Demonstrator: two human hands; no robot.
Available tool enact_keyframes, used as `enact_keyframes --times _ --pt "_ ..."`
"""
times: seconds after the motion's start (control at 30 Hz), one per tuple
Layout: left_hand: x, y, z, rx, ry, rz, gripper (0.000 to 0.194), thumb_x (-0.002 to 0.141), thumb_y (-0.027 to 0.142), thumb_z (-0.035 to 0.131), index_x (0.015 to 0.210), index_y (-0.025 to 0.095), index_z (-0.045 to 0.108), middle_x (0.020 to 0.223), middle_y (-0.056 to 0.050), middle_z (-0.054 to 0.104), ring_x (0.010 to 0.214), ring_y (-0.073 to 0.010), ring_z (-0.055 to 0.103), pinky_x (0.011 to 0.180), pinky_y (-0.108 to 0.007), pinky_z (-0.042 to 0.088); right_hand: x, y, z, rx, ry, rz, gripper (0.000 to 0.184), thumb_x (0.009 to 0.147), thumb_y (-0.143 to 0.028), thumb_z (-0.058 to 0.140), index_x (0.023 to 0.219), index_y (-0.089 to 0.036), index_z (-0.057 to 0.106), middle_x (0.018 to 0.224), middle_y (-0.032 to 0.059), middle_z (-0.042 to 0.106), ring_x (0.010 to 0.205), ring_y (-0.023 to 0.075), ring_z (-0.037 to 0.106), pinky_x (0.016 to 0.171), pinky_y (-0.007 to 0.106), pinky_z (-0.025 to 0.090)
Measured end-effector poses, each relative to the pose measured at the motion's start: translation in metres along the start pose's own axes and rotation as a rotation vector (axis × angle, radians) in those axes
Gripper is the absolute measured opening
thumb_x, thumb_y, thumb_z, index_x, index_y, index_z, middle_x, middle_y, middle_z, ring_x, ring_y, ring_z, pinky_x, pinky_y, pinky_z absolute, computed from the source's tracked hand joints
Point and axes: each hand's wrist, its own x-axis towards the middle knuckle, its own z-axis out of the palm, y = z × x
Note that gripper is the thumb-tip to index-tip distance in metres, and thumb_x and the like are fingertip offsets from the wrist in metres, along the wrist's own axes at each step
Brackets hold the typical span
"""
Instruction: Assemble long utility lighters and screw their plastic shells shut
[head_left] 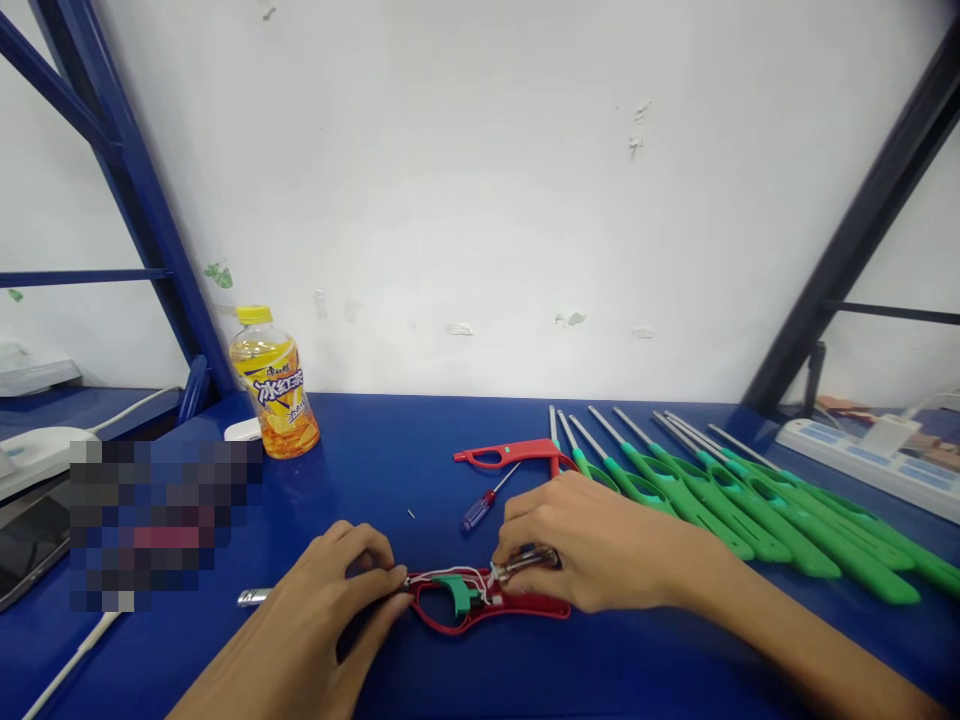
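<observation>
A red lighter half-shell [491,610] lies open on the blue table [390,460], with a green trigger [455,594] and thin white wires inside it. My left hand [330,600] pinches the front end of the shell, where a metal tube [253,597] sticks out to the left. My right hand [592,545] is closed on a small clear part [525,562] at the rear of the shell. A second red shell half [510,455] and a small purple screwdriver [486,500] lie just behind.
Several finished green long-nosed lighters [720,490] lie in a row at the right. An orange drink bottle [274,385] stands at the back left. A white power strip [862,450] sits far right, a phone [30,540] far left. Blue rack struts flank the wall.
</observation>
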Motion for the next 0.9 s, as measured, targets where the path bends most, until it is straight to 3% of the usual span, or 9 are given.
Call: enact_keyframes --times 0.13,0.27,0.4,0.5,0.67,0.8,0.9 --pt "0.004 0.003 0.012 -0.008 0.121 0.003 0.038 0.105 0.040 0.054 0.078 0.025 0.076 0.085 -0.002 0.070 0.066 -0.0149 0.072 0.063 -0.023 0.059 -0.004 -0.001 -0.004 -0.021 -0.015 0.007 0.021 0.101 -0.038 0.066 0.109 -0.027 0.082 0.096 0.0008 0.076 0.084 0.0174 0.069 0.068 0.029 0.040" --pt "0.009 0.005 0.021 -0.113 0.112 0.067 0.026 0.103 0.022 0.053 0.103 0.029 0.078 0.090 0.000 0.073 0.073 -0.0126 0.075 0.066 -0.018 0.058 -0.005 -0.003 -0.003 -0.051 -0.027 -0.006 0.021 0.102 -0.038 0.065 0.109 -0.029 0.082 0.093 0.0004 0.074 0.077 0.0163 0.066 0.064 0.030 0.036" --pt "0.009 0.008 0.028 -0.168 0.161 0.212 0.048 0.095 0.004 0.040 0.113 0.032 0.074 0.092 -0.001 0.072 0.070 -0.0118 0.070 0.061 -0.018 0.056 -0.004 -0.005 -0.001 -0.094 -0.029 -0.027 0.022 0.104 -0.036 0.061 0.108 -0.029 0.082 0.091 0.0002 0.073 0.074 0.0161 0.065 0.062 0.031 0.034" --pt "0.010 0.010 0.025 -0.098 0.043 0.236 0.050 0.092 0.000 0.039 0.113 0.030 0.073 0.095 -0.002 0.073 0.074 -0.0143 0.069 0.066 -0.022 0.059 -0.006 -0.007 0.000 -0.121 -0.028 -0.046 0.023 0.105 -0.033 0.058 0.105 -0.026 0.080 0.094 0.0000 0.073 0.073 0.0154 0.064 0.062 0.033 0.033" --pt "0.010 0.019 0.017 -0.060 -0.024 0.193 0.045 0.094 0.002 0.040 0.113 0.028 0.072 0.098 -0.004 0.073 0.081 -0.0170 0.070 0.072 -0.025 0.062 -0.011 -0.012 0.003 -0.188 -0.049 -0.034 0.022 0.103 -0.024 0.055 0.097 -0.023 0.076 0.091 0.0007 0.070 0.077 0.0172 0.063 0.058 0.035 0.027" --pt "0.007 0.028 0.019 -0.062 -0.059 0.116 0.020 0.099 0.018 0.058 0.113 0.027 0.069 0.104 -0.003 0.070 0.092 -0.0201 0.072 0.087 -0.032 0.064 -0.012 -0.019 0.005 -0.268 -0.064 -0.019 0.017 0.100 -0.019 0.055 0.096 -0.021 0.072 0.088 0.0021 0.065 0.074 0.0191 0.059 0.054 0.036 0.023" --pt "0.005 0.031 0.022 -0.058 -0.102 0.092 0.020 0.096 0.022 0.068 0.114 0.029 0.068 0.107 -0.003 0.069 0.094 -0.0216 0.072 0.088 -0.033 0.064 -0.013 -0.022 0.006 -0.286 -0.070 -0.007 0.018 0.095 -0.014 0.056 0.100 -0.022 0.071 0.090 0.0018 0.064 0.072 0.0193 0.058 0.053 0.036 0.021"
